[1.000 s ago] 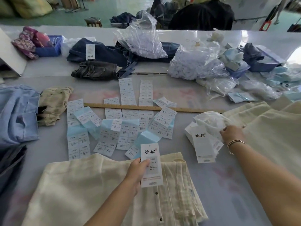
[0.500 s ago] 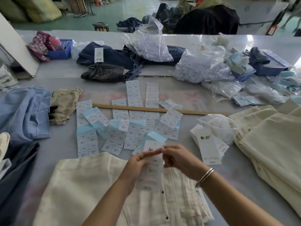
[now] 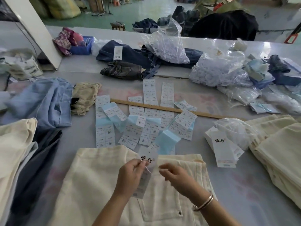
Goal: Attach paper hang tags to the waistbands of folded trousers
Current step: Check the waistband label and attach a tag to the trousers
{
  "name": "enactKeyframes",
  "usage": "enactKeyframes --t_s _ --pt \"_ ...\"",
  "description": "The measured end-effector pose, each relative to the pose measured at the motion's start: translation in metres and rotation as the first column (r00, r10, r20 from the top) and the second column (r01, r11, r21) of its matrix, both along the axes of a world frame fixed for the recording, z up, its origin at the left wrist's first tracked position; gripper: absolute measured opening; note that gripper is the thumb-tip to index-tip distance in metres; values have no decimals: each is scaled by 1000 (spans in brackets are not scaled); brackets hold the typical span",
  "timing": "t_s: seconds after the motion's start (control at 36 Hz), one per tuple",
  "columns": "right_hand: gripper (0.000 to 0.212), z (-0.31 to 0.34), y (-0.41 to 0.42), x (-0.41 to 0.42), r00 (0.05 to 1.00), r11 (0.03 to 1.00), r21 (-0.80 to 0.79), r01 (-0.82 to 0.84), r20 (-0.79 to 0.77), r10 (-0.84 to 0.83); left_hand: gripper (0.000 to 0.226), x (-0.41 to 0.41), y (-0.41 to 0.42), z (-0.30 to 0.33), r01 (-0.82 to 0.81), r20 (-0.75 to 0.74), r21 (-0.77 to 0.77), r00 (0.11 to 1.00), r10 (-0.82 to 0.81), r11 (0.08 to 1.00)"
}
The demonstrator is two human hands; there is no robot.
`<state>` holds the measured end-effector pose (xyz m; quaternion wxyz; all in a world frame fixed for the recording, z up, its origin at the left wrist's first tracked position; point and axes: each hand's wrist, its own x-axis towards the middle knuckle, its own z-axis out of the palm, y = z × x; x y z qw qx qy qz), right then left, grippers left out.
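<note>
Risk sits mostly in the thin pale string point(image 3: 149, 170) that loops off the white paper hang tag with black brush characters point(image 3: 147, 162): it looks slack, and in my judgement it could slip free or snag before it is passed through the waistband, since nothing ties it to the cloth yet. The left hand point(image 3: 130, 175) pinches that tag by its upper edge, fingers curled round it, holding it over the cream folded trousers point(image 3: 101, 180) that lie directly in front of the person on the grey table point(image 3: 244, 190). The right hand point(image 3: 177, 176) hovers just beside the tag with fingers curled; whether it pinches the string end I cannot tell, as the tips are too small and blurred. A loose grip there would let the tag twist or drop among the size sticker sheets point(image 3: 146, 128) spread just beyond the trousers, where it could be confused with them. Counted: one tag in hand, one pair of trousers being worked, one fanned stack of spare white hang tags point(image 3: 223, 149) to the right, one pile of cream trousers point(image 3: 276, 147) farther right, one wooden ruler point(image 3: 162, 108), two hands.
</note>
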<state>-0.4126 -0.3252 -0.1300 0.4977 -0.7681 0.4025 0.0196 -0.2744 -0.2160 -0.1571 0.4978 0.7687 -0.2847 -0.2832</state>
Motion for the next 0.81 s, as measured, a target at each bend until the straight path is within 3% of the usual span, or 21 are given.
enactKeyframes --t_s 0.06,0.17,0.28,0.36,0.42,0.47,0.53,0.58,0.69,0.81 --pt "12 0 1 -2 995 961 -272 55 89 -32 15 -3 2 -2 92 174 10 980 -92 996" --pt "13 3 13 5 947 835 -510 208 319 -41 15 -10 3 1 172 329 62 926 -183 983" --pt "24 8 20 12 907 787 -539 300 418 -59 14 -14 3 10 164 229 73 957 -176 984" --pt "25 5 22 13 916 794 -550 261 400 -24 15 -13 4 18 99 22 23 995 -100 995" --pt "24 -1 21 10 882 832 -424 357 447 -150 22 -10 5 22 -26 -176 -11 984 24 1000" --pt "18 -7 20 5 791 853 -135 504 469 -393 26 -6 6 25 -141 -321 -12 938 129 990" --pt "22 -16 23 -2 755 825 158 542 338 -561 25 -4 9 28 -205 -419 -29 891 174 978" --pt "38 -24 32 -6 819 793 382 476 136 -557 25 -5 10 29 -232 -438 -49 879 188 971" --pt "51 -29 49 0 822 540 745 392 -19 -569 24 -9 9 29 -235 -420 -63 888 188 970" --pt "58 -21 55 10 760 221 923 316 -107 -641 22 -13 11 27 -208 -378 -85 912 161 975"
